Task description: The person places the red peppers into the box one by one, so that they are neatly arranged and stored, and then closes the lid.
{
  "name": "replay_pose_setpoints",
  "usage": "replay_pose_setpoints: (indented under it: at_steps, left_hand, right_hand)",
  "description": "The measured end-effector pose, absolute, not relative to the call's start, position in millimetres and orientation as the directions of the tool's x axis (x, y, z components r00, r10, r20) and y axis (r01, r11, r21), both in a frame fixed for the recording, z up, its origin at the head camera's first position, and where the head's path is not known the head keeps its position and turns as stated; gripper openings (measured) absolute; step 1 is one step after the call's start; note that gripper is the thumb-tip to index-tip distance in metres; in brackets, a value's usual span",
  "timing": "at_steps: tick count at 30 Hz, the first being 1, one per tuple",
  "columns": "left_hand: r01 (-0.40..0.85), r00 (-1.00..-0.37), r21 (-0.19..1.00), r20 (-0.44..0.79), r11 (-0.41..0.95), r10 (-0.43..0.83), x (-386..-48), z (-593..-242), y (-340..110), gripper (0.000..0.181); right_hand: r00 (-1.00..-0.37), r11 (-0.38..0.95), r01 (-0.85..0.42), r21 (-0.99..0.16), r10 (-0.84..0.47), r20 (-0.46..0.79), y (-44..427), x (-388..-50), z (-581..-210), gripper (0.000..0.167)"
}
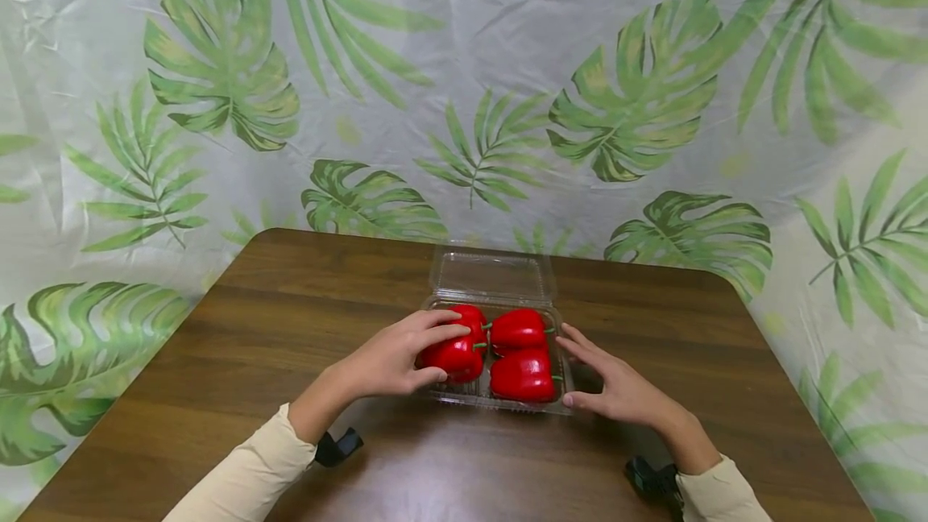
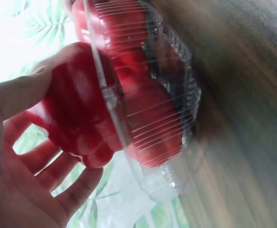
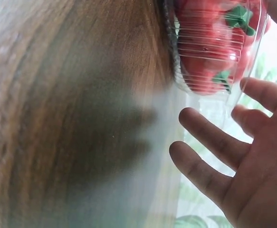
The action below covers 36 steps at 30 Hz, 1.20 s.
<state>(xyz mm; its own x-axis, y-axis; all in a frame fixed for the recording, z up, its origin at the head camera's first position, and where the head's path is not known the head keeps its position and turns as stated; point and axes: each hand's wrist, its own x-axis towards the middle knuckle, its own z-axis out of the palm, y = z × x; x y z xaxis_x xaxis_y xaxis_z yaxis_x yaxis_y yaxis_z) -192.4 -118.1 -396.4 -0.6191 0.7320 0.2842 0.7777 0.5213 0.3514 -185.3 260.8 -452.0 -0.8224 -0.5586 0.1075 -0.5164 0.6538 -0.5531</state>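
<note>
In the head view, a clear plastic clamshell container (image 1: 532, 407) lies on the table with several red bell peppers in it. Two peppers, a back one (image 1: 518, 327) and a front one (image 1: 524, 377), sit on its right side with green stems pointing right. My left hand (image 1: 406, 349) grips another red bell pepper (image 2: 79, 104) between thumb and fingers, at the left side above the container's rim. At the right edge, my right hand (image 1: 616, 381) has its fingers spread and loosely bent, fingertips at the rim, holding nothing.
The container's transparent lid (image 1: 493, 274) is folded back toward the far table edge. A brown wooden table (image 1: 290, 304) carries everything. Behind it hangs a leaf-patterned cloth (image 1: 493, 47). Dark straps with devices sit at both wrists.
</note>
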Motion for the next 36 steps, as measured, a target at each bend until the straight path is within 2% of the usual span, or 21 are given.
replay_pose_setpoints:
  at_steps: [11,28,36]
  left_hand:
    - [0.769,-0.626,0.352,0.246,0.534,0.740,-193,-405,-111,0.063]
    - [0.802,-0.587,0.290,0.218,0.522,0.780,-192,-417,-107,0.060]
    - [0.830,-0.547,0.279,0.248,0.482,0.799,-193,-421,-107,0.051]
  right_hand:
    - [-0.818,0.652,-0.523,-0.549,-0.565,0.108,263,-185,-450,0.081]
    - [-0.823,0.650,-0.505,-0.567,-0.561,0.091,262,-185,-451,0.081]
    - [-0.825,0.655,-0.503,-0.564,-0.558,0.088,262,-185,-450,0.081]
